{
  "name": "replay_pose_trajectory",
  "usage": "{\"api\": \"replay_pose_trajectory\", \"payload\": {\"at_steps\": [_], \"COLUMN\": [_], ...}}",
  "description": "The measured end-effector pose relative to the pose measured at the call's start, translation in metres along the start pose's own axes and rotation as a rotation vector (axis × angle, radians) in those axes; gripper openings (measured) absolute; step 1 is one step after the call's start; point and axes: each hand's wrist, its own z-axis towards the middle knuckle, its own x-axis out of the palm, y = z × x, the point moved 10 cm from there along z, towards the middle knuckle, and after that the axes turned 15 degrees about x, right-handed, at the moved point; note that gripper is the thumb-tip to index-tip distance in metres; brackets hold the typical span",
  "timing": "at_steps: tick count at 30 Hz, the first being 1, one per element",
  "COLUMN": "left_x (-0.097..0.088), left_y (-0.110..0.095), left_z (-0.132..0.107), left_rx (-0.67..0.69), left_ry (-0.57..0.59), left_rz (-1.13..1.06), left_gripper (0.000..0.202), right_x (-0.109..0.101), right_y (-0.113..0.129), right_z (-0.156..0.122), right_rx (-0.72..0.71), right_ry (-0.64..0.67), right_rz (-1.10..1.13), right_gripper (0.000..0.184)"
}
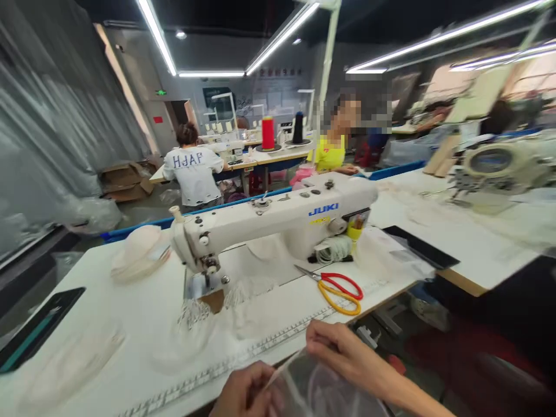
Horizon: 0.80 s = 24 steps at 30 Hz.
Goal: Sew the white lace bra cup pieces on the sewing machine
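Both hands are at the table's front edge, at the bottom of the head view. My left hand (pixel 249 389) is closed, pinching one end of a sheer whitish piece (pixel 299 376); whether it is fabric or plastic I cannot tell. Fingers curled, my right hand (pixel 332 346) grips the same piece at its upper right. The piece hangs between them, its lower part cut off by the frame. Just beyond my right hand lie scissors (pixel 341 293) with one red and one yellow handle. A white sewing machine (pixel 269 217) stands behind them.
A printed ruler strip (pixel 243 356) runs along the table's front. Cream fabric pieces (pixel 139 252) lie at the left. A yellow cup (pixel 355 230) and a coil of white cord (pixel 332 250) sit by the machine. Two other people (pixel 195 168) sit farther back.
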Motion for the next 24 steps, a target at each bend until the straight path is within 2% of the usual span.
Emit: {"api": "replay_pose_trajectory", "payload": {"at_steps": [4,7,12,14,16,20,24], "left_x": [-0.012,-0.031,-0.093,-0.117,-0.133,-0.144,-0.14], "left_y": [-0.019,-0.034,-0.062,-0.067,-0.069,-0.074,-0.081], "left_z": [-0.016,-0.01,0.024,0.039,0.049,0.055,0.054], "left_rx": [-0.055,-0.055,0.014,0.016,0.017,0.084,0.18], "left_ry": [-0.023,-0.081,-0.219,-0.245,-0.224,-0.183,-0.19], "left_rz": [-0.009,-0.008,0.195,0.314,0.469,0.803,0.917], "left_gripper": [0.038,0.032,0.026,0.031,0.04,0.049,0.042], "right_x": [0.0,-0.001,-0.012,-0.012,-0.009,-0.004,-0.009], "right_y": [-0.003,0.011,0.053,0.059,0.056,0.042,0.035], "right_z": [0.021,0.043,0.097,0.122,0.144,0.159,0.156], "right_rx": [0.001,-0.027,-0.098,-0.085,-0.054,0.013,0.05], "right_ry": [0.013,-0.007,-0.175,-0.23,-0.268,-0.316,-0.354], "right_rz": [-0.119,-0.213,-0.477,-0.595,-0.658,-0.748,-0.818], "right_gripper": [0.037,0.035,0.03,0.026,0.021,0.019,0.021]}}
